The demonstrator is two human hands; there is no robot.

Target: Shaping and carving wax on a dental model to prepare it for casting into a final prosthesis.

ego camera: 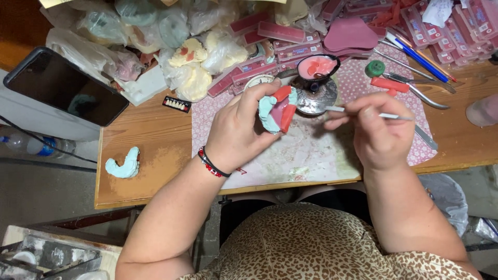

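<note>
A pale blue dental cast carrying a rim of red wax is gripped in the left hand, fingers curled behind it and the thumb pressed over its top, so that the waxed face is turned toward the other hand and held steady above the table. To the right of the cast, a thin metal wax instrument is pinched pen-fashion in the closed fingers of the right hand; its tip points back toward the cast and lies just short of the wax, a grip that seems chosen for fine control.

Just behind the cast, a small dark dish of melted pink wax is set on a metal stand, apparently kept within easy reach of the instrument. Beneath and in front of the cast, a patterned pink mat is spread over the wooden table, probably to catch drips. To the right of the cast, beyond the right hand, spare metal tools, a red wax stick and a blue pen are laid. Behind the cast, flat pink boxes and bagged plaster models are heaped. Left of the cast a card of artificial teeth lies, farther left a second blue cast rests near the table edge, and a dark phone is propped at the far left.
</note>
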